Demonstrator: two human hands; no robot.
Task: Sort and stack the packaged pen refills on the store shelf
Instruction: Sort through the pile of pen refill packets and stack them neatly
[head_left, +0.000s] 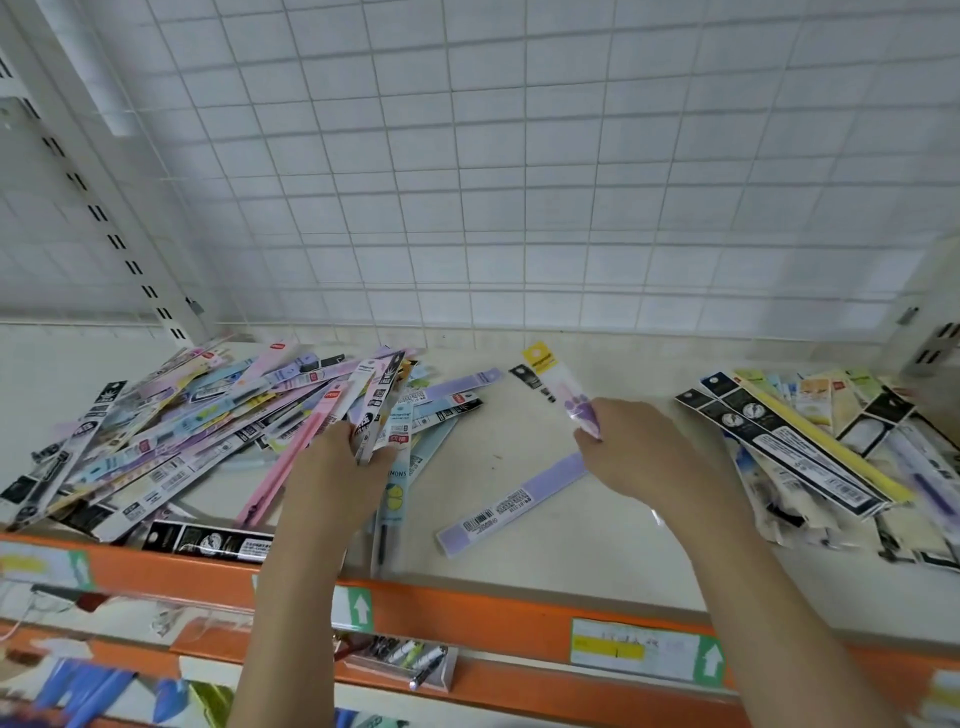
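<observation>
A jumbled heap of packaged pen refills (171, 431) covers the left half of the cream shelf (597, 551). A second pile of refill packs (841, 457) lies at the right. My left hand (337, 473) grips a few long packs (376, 410) held upright at the heap's right edge. My right hand (634, 447) pinches a clear pack with a yellow header and purple print (558, 387), raised over the shelf's middle. A lilac pack (514, 506) lies flat below that hand.
A white wire grid backs the shelf (519, 182). The orange front rail (467, 613) carries price labels with green arrows. A slotted upright (93, 208) stands at the left. Lower shelves with pens (415, 660) show beneath.
</observation>
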